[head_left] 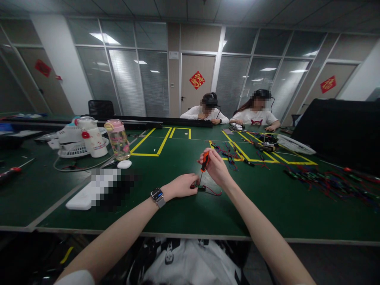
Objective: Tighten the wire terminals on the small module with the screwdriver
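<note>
My right hand (219, 168) is closed around the orange-and-black handle of a screwdriver (204, 161). The tool stands nearly upright, its shaft pointing down at a small green wired part (202, 188) on the green table. My left hand (185, 185), with a watch on its wrist, rests on the tabletop with its fingers pinching the left end of that part. Red and dark wires (215, 193) trail from it to the right. The exact contact between the screwdriver tip and the part is too small to make out.
Bundles of coloured wires (320, 180) lie at the right, and more wires (228, 150) near yellow tape outlines (158, 155). A pink-lidded bottle (118, 140), a white jug (94, 138) and a blurred white object (80, 198) stand or lie left. Two people sit across the table.
</note>
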`<state>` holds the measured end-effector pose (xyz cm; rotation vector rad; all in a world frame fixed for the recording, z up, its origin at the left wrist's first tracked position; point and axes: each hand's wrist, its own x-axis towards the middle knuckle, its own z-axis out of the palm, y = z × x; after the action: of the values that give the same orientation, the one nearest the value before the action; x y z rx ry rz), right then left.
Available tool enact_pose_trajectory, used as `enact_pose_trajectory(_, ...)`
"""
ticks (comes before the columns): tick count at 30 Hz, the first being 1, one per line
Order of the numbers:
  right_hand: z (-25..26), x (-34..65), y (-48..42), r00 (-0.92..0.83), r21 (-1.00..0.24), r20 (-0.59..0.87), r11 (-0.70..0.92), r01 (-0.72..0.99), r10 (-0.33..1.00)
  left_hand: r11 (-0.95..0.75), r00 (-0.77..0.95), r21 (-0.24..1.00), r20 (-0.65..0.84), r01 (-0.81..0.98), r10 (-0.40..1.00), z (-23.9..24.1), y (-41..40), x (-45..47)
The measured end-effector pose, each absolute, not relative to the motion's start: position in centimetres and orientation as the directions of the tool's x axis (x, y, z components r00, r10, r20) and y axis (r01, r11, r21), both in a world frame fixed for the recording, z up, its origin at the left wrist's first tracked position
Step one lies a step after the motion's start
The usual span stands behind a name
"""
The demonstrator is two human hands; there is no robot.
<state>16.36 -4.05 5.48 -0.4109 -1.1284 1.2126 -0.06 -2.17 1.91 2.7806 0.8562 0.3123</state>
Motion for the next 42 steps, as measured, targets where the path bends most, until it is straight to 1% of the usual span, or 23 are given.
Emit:
enact_pose_trajectory(5, 5.21, 16.46, -3.84, -0.012, -0.78, 0.466, 0.405, -0.478, 0.885, -0.805, 0.806, 0.267, 0.138, 0.529, 0.575, 2.01, -2.29, -0.01)
enact_pose_trajectory(10, 5.34, 16.47, -4.01, -0.059, -0.792, 0.449, 0.367, -0.489, 0.891, -0.803, 0.803, 0.266, 0.139, 0.534, 0.58, 1.76, -2.17, -0.04)
enact_pose_trajectory(17, 5.27, 16.43, -3.99, -0.09, -0.785, 0.47, 0.369, -0.498, 0.878, -0.813, 0.808, 0.288, 0.172, 0.506, 0.563, 1.42, -1.95, -0.19)
enact_pose_trajectory(24, 5.36, 16.51, -3.84, 0.014, -0.778, 0.445, 0.394, -0.489, 0.896, -0.808, 0.807, 0.294, 0.157, 0.511, 0.569, 1.69, -2.12, -0.18)
enact_pose_trajectory(29, 5.59, 16.6, -4.02, -0.033, -0.805, 0.424, 0.36, -0.472, 0.905, -0.801, 0.802, 0.285, 0.145, 0.527, 0.579, 1.77, -2.17, -0.17)
enact_pose_trajectory(36, 5.86, 16.38, -4.28, -0.096, -0.776, 0.455, 0.341, -0.531, 0.885, -0.807, 0.806, 0.271, 0.147, 0.525, 0.573, 1.65, -2.07, -0.12)
enact_pose_trajectory(39, 5.79, 16.34, -4.22, -0.077, -0.774, 0.448, 0.343, -0.532, 0.891, -0.811, 0.808, 0.273, 0.156, 0.518, 0.569, 1.52, -1.99, -0.08)
enact_pose_trajectory(42, 5.63, 16.37, -4.05, -0.022, -0.772, 0.456, 0.384, -0.507, 0.889, -0.812, 0.807, 0.281, 0.165, 0.512, 0.566, 1.41, -1.92, -0.08)
